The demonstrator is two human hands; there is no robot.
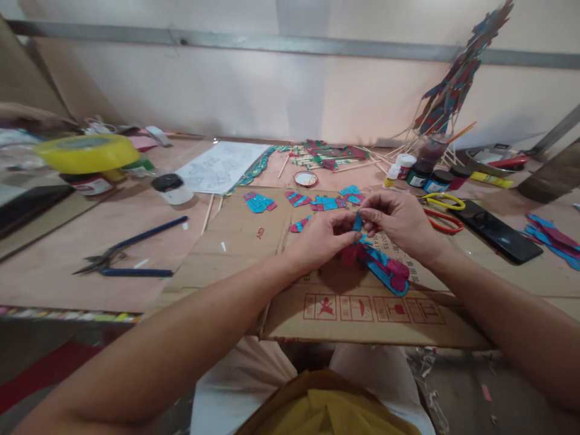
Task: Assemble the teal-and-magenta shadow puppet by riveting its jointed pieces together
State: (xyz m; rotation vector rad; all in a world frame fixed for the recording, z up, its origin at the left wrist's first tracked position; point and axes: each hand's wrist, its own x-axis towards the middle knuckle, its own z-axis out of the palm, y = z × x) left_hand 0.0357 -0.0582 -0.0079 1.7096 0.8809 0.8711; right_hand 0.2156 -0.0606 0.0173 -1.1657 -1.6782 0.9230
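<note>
My left hand (328, 235) and my right hand (399, 220) meet over the cardboard sheet (222, 260), both closed in a pinch on a blue-and-magenta painted cutout (386, 270). A narrow blue strip of it rises between my fingertips. Its longer part slants down to the right below my hands, ending in a rounded magenta tip. My fingers hide the exact pinch point. Just beyond lie more cutouts in the same colours: a blue one with a magenta end (260, 202), a striped one (298, 199) and a wider one (328, 203).
Blue-handled pliers (136, 244) lie at left, below a white jar with a black lid (173, 188). Yellow tape (86, 152) sits farther left. To the right are scissors (441, 220), a phone (496, 231) and paint jars (437, 181). Another person's hand (31, 115) shows far left.
</note>
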